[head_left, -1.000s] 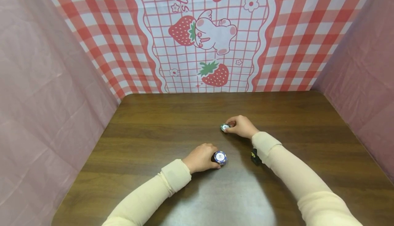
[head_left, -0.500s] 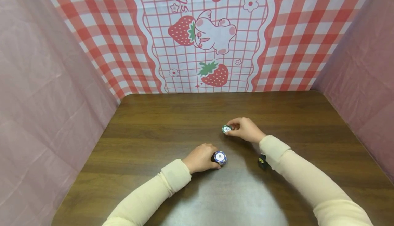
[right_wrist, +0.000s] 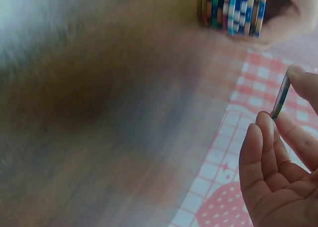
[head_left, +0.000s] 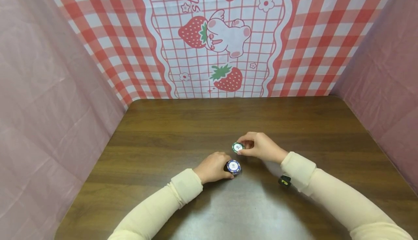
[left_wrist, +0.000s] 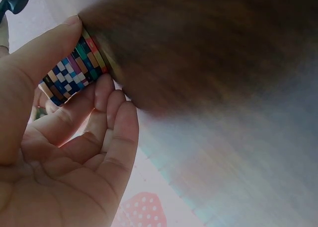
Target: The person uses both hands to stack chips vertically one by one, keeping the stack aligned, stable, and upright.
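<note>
A stack of several poker chips [head_left: 233,167] stands on the table, its top chip blue and white and marked 10. My left hand [head_left: 213,167] holds the stack from its left side, thumb and fingers around it. Coloured edges of the stacked chips [left_wrist: 74,68] show in the left wrist view. Behind and slightly right of the stack, my right hand [head_left: 262,147] pinches a single green and white poker chip [head_left: 237,147] by its edge. In the right wrist view this green chip [right_wrist: 281,95] appears edge-on between thumb and fingers, apart from the stack.
The brown wooden table [head_left: 169,123] has rounded far corners. Behind it hangs a red and white checked cloth [head_left: 313,44] with strawberries, and pink curtains [head_left: 49,87] flank both sides. A small black device [head_left: 285,180] sits at my right wrist.
My right hand has come nearer to me, bringing the green poker chip closer to the stack. My left hand and the stack have stayed in place.
</note>
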Action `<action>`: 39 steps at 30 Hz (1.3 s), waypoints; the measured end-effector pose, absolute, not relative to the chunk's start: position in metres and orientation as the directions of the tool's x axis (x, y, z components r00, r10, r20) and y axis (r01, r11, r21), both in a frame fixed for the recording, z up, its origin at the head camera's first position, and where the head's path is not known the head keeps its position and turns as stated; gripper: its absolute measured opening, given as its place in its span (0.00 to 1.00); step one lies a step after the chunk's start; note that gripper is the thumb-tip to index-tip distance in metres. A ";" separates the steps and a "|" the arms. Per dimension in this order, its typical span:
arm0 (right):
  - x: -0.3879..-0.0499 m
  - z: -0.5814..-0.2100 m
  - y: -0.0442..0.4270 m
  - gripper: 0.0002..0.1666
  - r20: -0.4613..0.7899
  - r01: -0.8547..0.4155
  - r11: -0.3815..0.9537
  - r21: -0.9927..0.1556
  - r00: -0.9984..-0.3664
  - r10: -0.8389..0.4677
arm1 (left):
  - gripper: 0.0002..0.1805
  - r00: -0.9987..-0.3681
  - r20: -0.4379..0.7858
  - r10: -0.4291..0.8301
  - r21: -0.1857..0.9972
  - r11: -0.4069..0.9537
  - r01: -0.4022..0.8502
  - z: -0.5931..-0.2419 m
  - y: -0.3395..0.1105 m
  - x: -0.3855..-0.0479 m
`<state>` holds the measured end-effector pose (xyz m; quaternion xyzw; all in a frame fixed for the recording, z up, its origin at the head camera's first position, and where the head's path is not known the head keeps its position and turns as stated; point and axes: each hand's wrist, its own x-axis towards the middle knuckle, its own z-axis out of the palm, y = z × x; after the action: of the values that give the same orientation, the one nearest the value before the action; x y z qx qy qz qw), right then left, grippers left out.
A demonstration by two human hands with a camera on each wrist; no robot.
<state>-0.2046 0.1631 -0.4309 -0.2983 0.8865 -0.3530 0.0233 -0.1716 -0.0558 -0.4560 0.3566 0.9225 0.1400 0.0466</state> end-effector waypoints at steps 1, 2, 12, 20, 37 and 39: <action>-0.202 -0.431 0.163 0.18 0.176 -0.522 0.564 -0.640 -0.814 -0.553 | 0.20 -0.742 0.014 0.670 0.289 0.708 0.644 -0.456 -0.056 -0.172; -0.200 -0.431 0.162 0.18 0.183 -0.530 0.555 -0.641 -0.808 -0.560 | 0.19 -0.743 0.013 0.669 0.288 0.709 0.643 -0.455 -0.056 -0.172; -0.179 -0.433 0.153 0.16 0.241 -0.610 0.486 -0.626 -0.744 -0.623 | 0.21 -0.754 -0.006 0.657 0.302 0.720 0.625 -0.453 -0.056 -0.172; -0.173 -0.439 0.151 0.15 0.240 -0.630 0.478 -0.611 -0.724 -0.647 | 0.19 -0.746 -0.012 0.666 0.299 0.714 0.633 -0.454 -0.055 -0.172; -0.169 -0.449 0.149 0.16 0.263 -0.654 0.497 -0.571 -0.719 -0.644 | 0.17 -0.749 -0.009 0.663 0.280 0.720 0.635 -0.454 -0.056 -0.171; -0.168 -0.450 0.148 0.16 0.265 -0.653 0.499 -0.570 -0.721 -0.640 | 0.17 -0.748 -0.010 0.664 0.284 0.719 0.635 -0.454 -0.057 -0.170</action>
<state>-0.1683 0.1484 -0.4498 -0.3732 0.8657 -0.3334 -0.0095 -0.1705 -0.0565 -0.4542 0.3508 0.9254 0.1324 0.0554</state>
